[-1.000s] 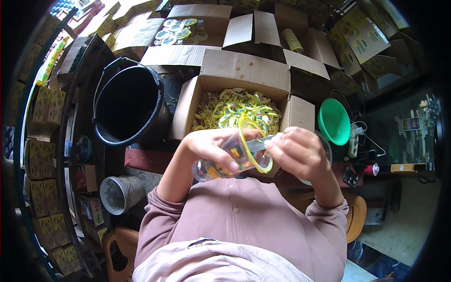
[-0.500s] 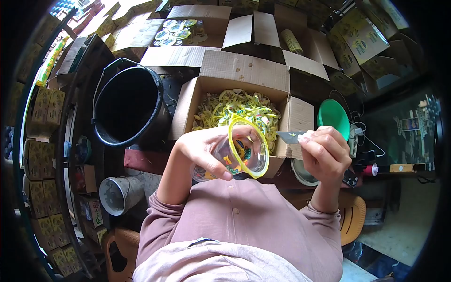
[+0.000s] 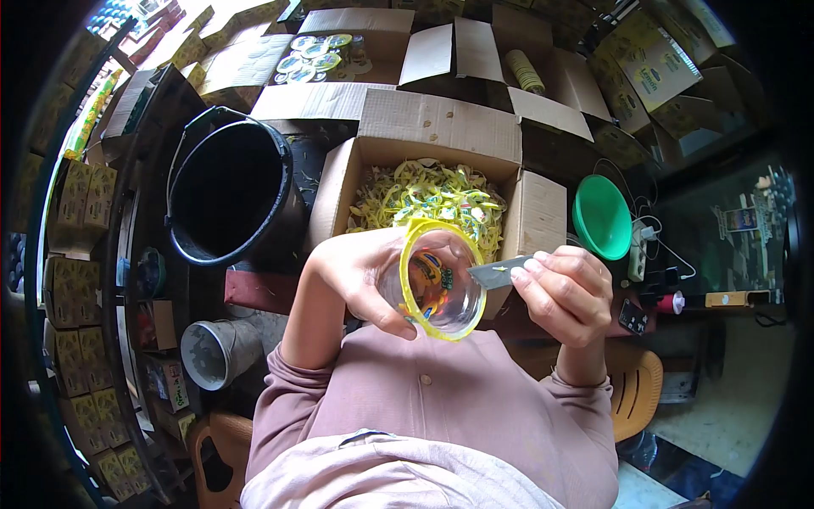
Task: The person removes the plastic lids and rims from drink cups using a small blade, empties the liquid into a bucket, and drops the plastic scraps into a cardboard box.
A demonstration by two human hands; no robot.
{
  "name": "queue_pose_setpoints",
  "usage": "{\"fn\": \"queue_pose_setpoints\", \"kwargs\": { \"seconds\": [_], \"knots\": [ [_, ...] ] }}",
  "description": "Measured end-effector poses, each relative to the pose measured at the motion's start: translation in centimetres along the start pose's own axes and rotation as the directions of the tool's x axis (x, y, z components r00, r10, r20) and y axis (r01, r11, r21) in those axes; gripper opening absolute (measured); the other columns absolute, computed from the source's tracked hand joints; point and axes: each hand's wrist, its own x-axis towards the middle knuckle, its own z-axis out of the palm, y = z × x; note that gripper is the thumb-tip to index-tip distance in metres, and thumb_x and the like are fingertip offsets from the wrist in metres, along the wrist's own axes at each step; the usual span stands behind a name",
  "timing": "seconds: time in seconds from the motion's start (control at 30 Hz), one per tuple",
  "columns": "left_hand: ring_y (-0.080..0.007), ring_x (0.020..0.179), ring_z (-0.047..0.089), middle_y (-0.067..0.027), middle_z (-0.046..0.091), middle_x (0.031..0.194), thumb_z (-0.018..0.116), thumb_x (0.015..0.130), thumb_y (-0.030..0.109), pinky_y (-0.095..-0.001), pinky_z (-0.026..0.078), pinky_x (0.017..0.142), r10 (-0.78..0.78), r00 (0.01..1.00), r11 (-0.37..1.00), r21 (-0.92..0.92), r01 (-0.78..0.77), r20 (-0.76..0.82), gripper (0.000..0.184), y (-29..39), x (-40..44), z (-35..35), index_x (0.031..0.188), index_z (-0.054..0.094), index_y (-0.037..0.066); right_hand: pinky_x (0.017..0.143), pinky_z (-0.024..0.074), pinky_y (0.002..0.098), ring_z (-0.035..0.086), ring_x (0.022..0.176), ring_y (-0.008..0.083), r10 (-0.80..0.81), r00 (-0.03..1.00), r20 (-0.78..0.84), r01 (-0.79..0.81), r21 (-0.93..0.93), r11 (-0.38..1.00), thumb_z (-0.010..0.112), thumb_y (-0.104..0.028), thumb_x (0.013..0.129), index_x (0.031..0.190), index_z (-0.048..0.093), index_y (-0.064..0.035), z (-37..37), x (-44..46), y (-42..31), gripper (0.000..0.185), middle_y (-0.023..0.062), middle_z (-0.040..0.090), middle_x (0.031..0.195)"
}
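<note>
My left hand (image 3: 360,280) is wrapped round a clear plastic cup (image 3: 458,293) with a yellow rim and a printed label, its mouth facing up and to the right. My right hand (image 3: 566,293) pinches a flat grey blade (image 3: 496,273), whose tip reaches the right side of the cup's rim. Just beyond the cup stands an open cardboard box (image 3: 441,123) holding many yellow strips (image 3: 424,193). The fingertips of my left hand behind the cup are hidden.
A large black bucket (image 3: 288,191) stands left of the box, with a grey bucket (image 3: 212,352) nearer. On the right are a green bowl (image 3: 602,216) and a power strip (image 3: 638,259). Open cartons with lids (image 3: 314,58) and stacked cups (image 3: 526,72) stand behind.
My right hand with the blade moved away from the cup to the right, then came back to its rim. The cup has turned so that its mouth faces the camera more.
</note>
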Motion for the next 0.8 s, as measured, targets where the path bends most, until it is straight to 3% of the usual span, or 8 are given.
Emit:
{"fn": "queue_pose_setpoints", "kwargs": {
  "seconds": [0.13, 0.33, 0.4, 0.5, 0.57, 0.6, 0.67, 0.8],
  "knots": [
    [-0.0199, 0.089, 0.051, -0.0122, 0.050, 0.100, 0.075, 0.055, 0.017, -0.0294, 0.042, 0.077, 0.068, 0.997, 0.992, 0.102, -0.072, 0.045, 0.054, -0.1, 0.1, -0.2, 0.099, 0.050, -0.002, 0.054, 0.0471, 0.0247, 0.056, 0.062, 0.0140, -0.037, 0.999, -0.013, 0.037, -0.036, 0.999, 0.065, -0.005, 0.055, 0.069, 0.064, -0.0043, 0.1, 0.2, -0.4, 0.014, 0.0027, 0.055, 0.065],
    [-0.0184, 0.087, 0.052, -0.0109, 0.051, 0.102, 0.077, 0.057, 0.015, -0.0281, 0.045, 0.075, 0.013, 1.000, 0.994, 0.109, -0.010, -0.024, 0.063, -0.5, -0.2, 0.3, 0.109, 0.044, -0.002, 0.055, 0.0477, 0.0253, 0.056, 0.064, 0.0151, -0.042, 0.997, -0.064, 0.040, -0.036, 0.999, 0.065, -0.003, 0.059, 0.069, 0.063, -0.0047, 0.4, 0.3, -0.6, 0.010, 0.0025, 0.055, 0.066],
    [-0.0175, 0.089, 0.052, -0.0108, 0.051, 0.104, 0.079, 0.057, 0.017, -0.0286, 0.044, 0.077, 0.082, 0.990, 0.965, 0.257, -0.051, -0.111, 0.068, -0.7, -0.3, 0.5, 0.112, 0.043, -0.002, 0.055, 0.0479, 0.0254, 0.057, 0.064, 0.0155, 0.001, 0.992, -0.129, -0.001, 0.004, 1.000, 0.064, -0.002, 0.062, 0.069, 0.063, -0.0049, 0.6, 0.1, -0.3, 0.008, 0.0026, 0.055, 0.066],
    [-0.0184, 0.094, 0.052, -0.0117, 0.052, 0.105, 0.081, 0.055, 0.020, -0.0302, 0.043, 0.081, 0.112, 0.976, 0.954, 0.296, -0.052, -0.189, 0.077, -1.8, -1.1, 0.4, 0.116, 0.040, -0.002, 0.059, 0.0467, 0.0228, 0.056, 0.065, 0.0135, 0.399, 0.877, -0.268, -0.332, 0.263, 0.906, 0.067, 0.002, 0.067, 0.085, 0.060, -0.0036, 1.6, -1.8, 1.0, 0.021, 0.0025, 0.054, 0.069],
    [-0.0195, 0.095, 0.053, -0.0126, 0.053, 0.106, 0.081, 0.055, 0.020, -0.0307, 0.043, 0.082, 0.136, 0.963, 0.944, 0.326, -0.054, -0.234, 0.078, -2.8, -1.8, 0.2, 0.117, 0.040, -0.002, 0.063, 0.0436, 0.0196, 0.051, 0.066, 0.0091, 0.778, 0.612, -0.142, -0.539, 0.644, 0.542, 0.065, 0.006, 0.069, 0.092, 0.058, -0.0031, 3.3, -3.4, 1.5, 0.026, 0.0019, 0.052, 0.074],
    [-0.0199, 0.095, 0.053, -0.0130, 0.053, 0.106, 0.081, 0.054, 0.020, -0.0309, 0.043, 0.082, 0.134, 0.965, 0.935, 0.351, -0.048, -0.226, 0.078, -2.7, -1.8, 0.2, 0.117, 0.040, -0.002, 0.065, 0.0396, 0.0171, 0.046, 0.067, 0.0064, 0.839, 0.544, -0.015, -0.509, 0.789, 0.344, 0.062, 0.008, 0.071, 0.095, 0.058, -0.0029, 4.4, -4.0, 1.9, 0.027, 0.0009, 0.048, 0.077],
    [-0.0208, 0.095, 0.054, -0.0137, 0.053, 0.106, 0.081, 0.053, 0.020, -0.0313, 0.044, 0.081, 0.133, 0.968, 0.913, 0.406, -0.036, -0.213, 0.079, -2.3, -1.6, 0.1, 0.117, 0.039, -0.002, 0.064, 0.0388, 0.0166, 0.045, 0.068, 0.0066, 0.844, 0.536, -0.014, -0.601, 0.696, 0.393, 0.062, 0.007, 0.072, 0.096, 0.058, -0.0027, 6.3, -5.2, 1.9, 0.027, 0.0006, 0.047, 0.075],
    [-0.0222, 0.092, 0.056, -0.0135, 0.054, 0.104, 0.081, 0.051, 0.019, -0.0319, 0.044, 0.079, 0.012, 0.981, 0.953, 0.300, 0.047, -0.191, 0.076, -0.8, -1.1, 0.1, 0.115, 0.042, -0.001, 0.063, 0.0390, 0.0192, 0.043, 0.066, 0.0086, 0.849, 0.522, 0.083, -0.738, 0.542, 0.402, 0.060, 0.005, 0.074, 0.096, 0.058, 0.0008, 8.2, -7.1, 2.0, 0.022, 0.0021, 0.044, 0.073]
  ]
}}
